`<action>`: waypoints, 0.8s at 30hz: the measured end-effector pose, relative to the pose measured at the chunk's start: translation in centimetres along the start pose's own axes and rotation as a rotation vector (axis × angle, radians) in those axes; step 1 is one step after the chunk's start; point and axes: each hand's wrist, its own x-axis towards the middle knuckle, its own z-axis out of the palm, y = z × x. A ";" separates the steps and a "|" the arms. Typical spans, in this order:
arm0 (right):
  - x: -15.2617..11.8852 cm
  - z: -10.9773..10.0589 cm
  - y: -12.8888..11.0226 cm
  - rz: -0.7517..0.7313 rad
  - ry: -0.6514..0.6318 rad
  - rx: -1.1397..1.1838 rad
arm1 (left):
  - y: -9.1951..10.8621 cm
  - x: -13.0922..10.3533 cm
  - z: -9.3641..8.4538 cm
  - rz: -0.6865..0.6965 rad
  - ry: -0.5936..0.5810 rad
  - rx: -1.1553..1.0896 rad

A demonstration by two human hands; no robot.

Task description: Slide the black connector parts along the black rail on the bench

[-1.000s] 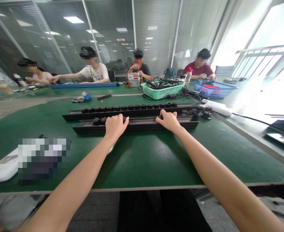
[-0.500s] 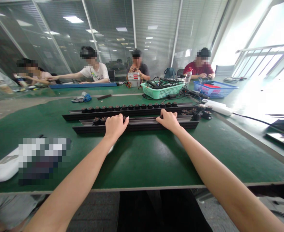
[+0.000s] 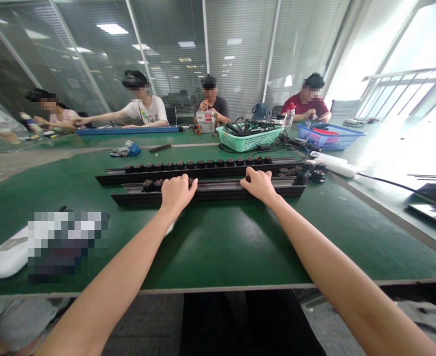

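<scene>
hands on near black rail (image 3: 218, 190), lying crosswise on green table (image 3: 218, 247). left hand (image 3: 176, 192) curled over its top edge; right hand (image 3: 259, 184) likewise, fingertips at a small black clip (image 3: 248, 178). second rail (image 3: 203, 170) just behind.

Beyond the grip: a green plastic mesh basket (image 3: 248, 140) of black cables, rightward a blue plastic crate (image 3: 327, 138) and long white power strip (image 3: 332, 165), leftward crumpled blue-grey cloth (image 3: 125, 149).

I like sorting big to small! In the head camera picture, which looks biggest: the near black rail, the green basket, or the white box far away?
1. near black rail, under both hands
2. green basket
3. white box, though it sits farthest back, so it may only look smallest.
</scene>
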 end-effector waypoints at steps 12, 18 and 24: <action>-0.1 -0.4 0.6 -0.029 -0.013 -0.041 | 0.0 0.0 0.0 0.008 0.006 -0.004; -0.3 -0.7 0.2 0.004 -0.001 -0.071 | -0.1 0.1 0.2 0.006 0.009 -0.002; -0.4 -1.0 -0.2 0.027 -0.011 -0.104 | -0.2 0.1 0.3 0.010 0.017 0.006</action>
